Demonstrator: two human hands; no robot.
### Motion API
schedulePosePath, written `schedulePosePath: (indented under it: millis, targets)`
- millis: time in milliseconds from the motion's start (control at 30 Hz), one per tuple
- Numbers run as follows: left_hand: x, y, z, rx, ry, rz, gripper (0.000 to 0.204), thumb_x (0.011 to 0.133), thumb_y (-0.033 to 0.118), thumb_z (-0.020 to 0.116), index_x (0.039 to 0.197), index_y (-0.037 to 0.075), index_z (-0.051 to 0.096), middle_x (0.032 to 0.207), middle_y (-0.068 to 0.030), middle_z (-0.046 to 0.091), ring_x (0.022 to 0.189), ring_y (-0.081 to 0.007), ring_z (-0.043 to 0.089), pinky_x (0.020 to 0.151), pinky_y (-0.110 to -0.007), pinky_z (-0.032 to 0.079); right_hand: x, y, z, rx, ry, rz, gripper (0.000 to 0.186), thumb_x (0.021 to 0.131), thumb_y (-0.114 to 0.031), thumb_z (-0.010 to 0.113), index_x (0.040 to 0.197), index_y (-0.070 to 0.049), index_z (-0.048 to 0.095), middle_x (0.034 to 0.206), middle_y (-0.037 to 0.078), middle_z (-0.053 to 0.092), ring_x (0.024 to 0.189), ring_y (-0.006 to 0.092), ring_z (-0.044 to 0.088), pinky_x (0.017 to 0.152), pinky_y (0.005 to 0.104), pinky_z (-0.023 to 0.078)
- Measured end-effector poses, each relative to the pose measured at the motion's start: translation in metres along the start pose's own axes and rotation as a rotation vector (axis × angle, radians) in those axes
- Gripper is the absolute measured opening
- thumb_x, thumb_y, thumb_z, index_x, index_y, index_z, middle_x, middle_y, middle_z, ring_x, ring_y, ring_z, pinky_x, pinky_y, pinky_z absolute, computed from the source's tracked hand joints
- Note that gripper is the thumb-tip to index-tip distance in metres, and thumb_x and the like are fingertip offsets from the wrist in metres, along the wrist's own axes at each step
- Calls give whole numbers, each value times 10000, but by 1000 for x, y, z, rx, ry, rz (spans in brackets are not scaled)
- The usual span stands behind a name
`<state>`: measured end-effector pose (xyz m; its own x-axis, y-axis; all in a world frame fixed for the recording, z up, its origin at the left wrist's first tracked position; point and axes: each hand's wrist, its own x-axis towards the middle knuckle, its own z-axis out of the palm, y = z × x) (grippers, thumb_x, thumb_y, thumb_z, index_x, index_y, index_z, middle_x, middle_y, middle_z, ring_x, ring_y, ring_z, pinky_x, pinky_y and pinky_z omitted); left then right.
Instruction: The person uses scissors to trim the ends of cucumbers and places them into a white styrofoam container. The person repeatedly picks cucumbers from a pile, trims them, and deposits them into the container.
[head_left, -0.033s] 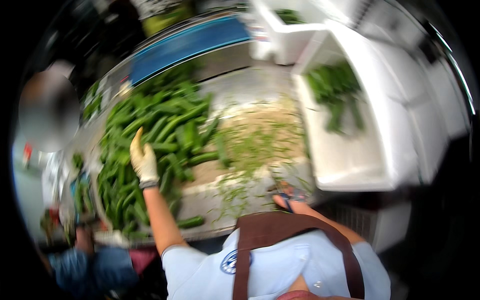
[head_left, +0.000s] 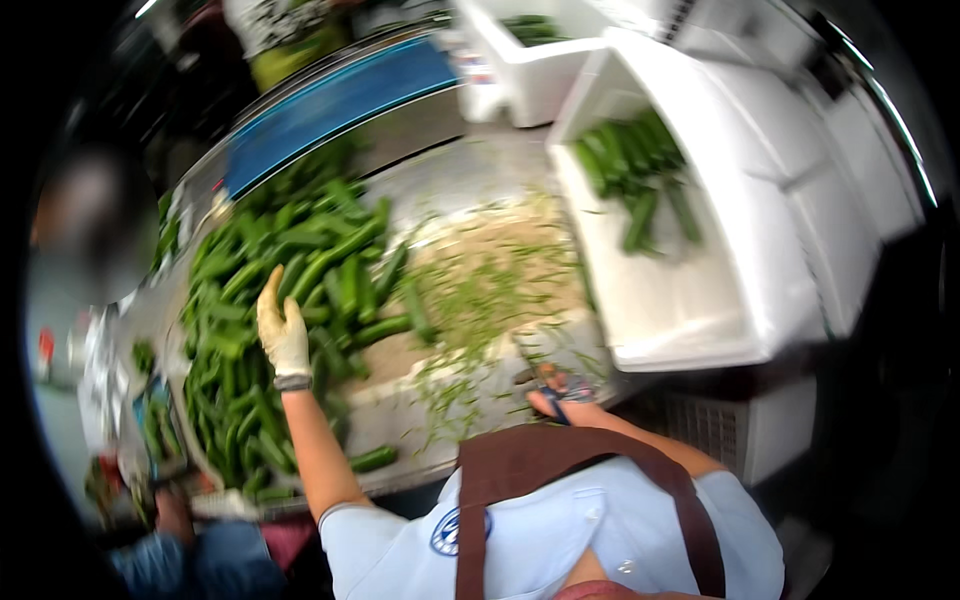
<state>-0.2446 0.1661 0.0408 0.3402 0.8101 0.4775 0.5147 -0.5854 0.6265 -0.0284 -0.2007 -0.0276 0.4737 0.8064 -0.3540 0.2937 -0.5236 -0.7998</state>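
Note:
A big heap of long green cucumbers (head_left: 235, 390) covers the left part of the metal work table. My left hand (head_left: 285, 338), in a pale glove, hovers at or touches the heap's right half, its fingers stretched and thumb apart; no cucumber shows in its grasp. Near the table's front edge my right hand (head_left: 562, 400) is closed around scissors (head_left: 555, 408) with dark blue handles; the blades are blurred. Thin green trimmings (head_left: 480, 285) lie scattered on the brownish board between heap and box. More cucumbers (head_left: 625, 155) rest in the white foam box (head_left: 690, 325) at right.
Another white foam box (head_left: 545, 75) with cucumbers stands at the far side. A blue belt-like surface (head_left: 340, 110) runs beyond the heap. Below the foam box is a plastic crate (head_left: 710, 435). A co-worker's blue-clad legs (head_left: 215, 555) show at lower left.
The whole scene has shifted slightly left in the picture as the head view turned. My left hand stays over the heap, and my right hand keeps the scissors.

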Motion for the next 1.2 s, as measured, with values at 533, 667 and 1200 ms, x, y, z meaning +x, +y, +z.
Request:
schedulePosePath:
  millis: [533, 667, 1200]
  targets:
    - [7, 328, 358, -454, -549, 150, 788, 758, 348, 615, 1365, 39, 219, 1333, -320, 272, 1197, -429, 353, 987, -399, 332, -22, 22, -22, 78, 283, -25, 449, 758, -327, 619, 1085, -28, 546, 613, 35, 536, 552, 184, 557, 540, 303, 458]
    - [17, 292, 388, -185, -587, 87, 865, 742, 457, 611, 1385, 63, 187, 1369, -322, 193, 1240, -449, 281, 1035, -399, 260, -14, 33, -21, 18, 234, -5, 486, 758, -344, 625, 1113, -24, 532, 596, 48, 521, 543, 191, 544, 525, 313, 440]
    - [91, 321, 380, 414, -576, 1451, 503, 536, 296, 756, 985, 128, 605, 981, -57, 560, 975, -260, 537, 811, -380, 424, 45, 96, -293, -589, 915, 227, 464, 759, -342, 629, 1090, -29, 542, 589, 49, 513, 537, 188, 534, 519, 313, 432]
